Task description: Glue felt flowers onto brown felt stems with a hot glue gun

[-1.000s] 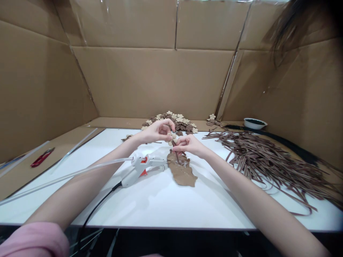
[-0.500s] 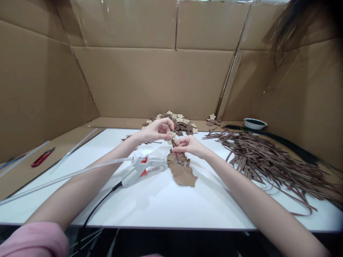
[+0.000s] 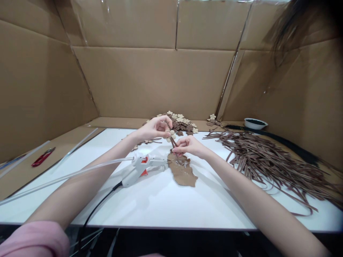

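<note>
Between the thumb and fingers of my left hand point(image 3: 158, 127) is a cream flower cutout point(image 3: 172, 134), pinched at its left edge. Brown strips point(image 3: 173, 142) run down from the flower into my right hand point(image 3: 189, 146), whose fingertips are closed on them. Below my right hand lies a torn piece of brown cardboard point(image 3: 183, 175) with shiny glue-like smears. A white glue gun point(image 3: 139, 166) with an orange trigger rests on the table, its nozzle at the cardboard's left edge and a clear glue stick point(image 3: 80, 175) sticking out behind.
Brown and cream flower cutouts point(image 3: 182, 123) are heaped at the back. A large pile of brown strips point(image 3: 268, 157) spreads over the right side. A white bowl point(image 3: 255, 124) holds dark material. A red cutter point(image 3: 43, 157) lies left, and cardboard walls point(image 3: 155, 82) enclose the white tabletop point(image 3: 160, 208).
My left hand has shifted slightly left and up, with the flower moving along. My right hand stays almost in place on the strips.
</note>
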Tool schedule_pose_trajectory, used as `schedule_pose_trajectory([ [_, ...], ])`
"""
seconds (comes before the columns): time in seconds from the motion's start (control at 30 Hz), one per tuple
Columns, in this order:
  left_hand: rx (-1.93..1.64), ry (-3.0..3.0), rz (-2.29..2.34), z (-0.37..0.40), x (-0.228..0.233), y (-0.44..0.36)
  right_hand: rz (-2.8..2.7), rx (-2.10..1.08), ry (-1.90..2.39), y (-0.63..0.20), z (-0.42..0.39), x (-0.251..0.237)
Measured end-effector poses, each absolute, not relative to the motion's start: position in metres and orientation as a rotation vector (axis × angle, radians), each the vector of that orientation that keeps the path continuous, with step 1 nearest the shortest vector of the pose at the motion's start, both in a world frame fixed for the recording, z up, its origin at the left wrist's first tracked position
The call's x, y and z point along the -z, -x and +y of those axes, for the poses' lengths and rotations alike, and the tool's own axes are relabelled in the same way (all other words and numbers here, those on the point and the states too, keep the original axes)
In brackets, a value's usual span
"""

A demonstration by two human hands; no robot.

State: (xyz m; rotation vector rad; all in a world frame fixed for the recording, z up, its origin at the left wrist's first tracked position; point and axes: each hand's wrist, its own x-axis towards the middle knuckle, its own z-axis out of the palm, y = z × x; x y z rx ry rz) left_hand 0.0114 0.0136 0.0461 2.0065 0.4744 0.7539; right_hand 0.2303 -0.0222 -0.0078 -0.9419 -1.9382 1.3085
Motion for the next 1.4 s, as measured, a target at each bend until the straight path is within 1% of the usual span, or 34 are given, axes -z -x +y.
schedule_pose_trajectory([
  [0.57,-0.791,-1.947,0.437,0.013,-0.048,-0.013,-1.931,-1.327,0.935,-0.231,-0.018,0.014],
  [0.8,-0.767,-1.961,0.425,0.013,-0.043,-0.016,-1.840,-1.242,0.940,-0.226,-0.023,0.003],
  [0.93,-0.761,-1.959,0.425,0.014,-0.040,-0.016,-1.883,-1.111,0.964,-0.224,-0.027,-0.002],
  [1.2,-0.725,-1.962,0.410,0.015,-0.035,-0.020,-1.925,-1.000,0.949,-0.222,-0.027,0.000],
  [1.4,-0.707,-1.937,0.379,0.013,-0.034,-0.023,-1.917,-1.032,0.968,-0.222,-0.027,0.003],
])
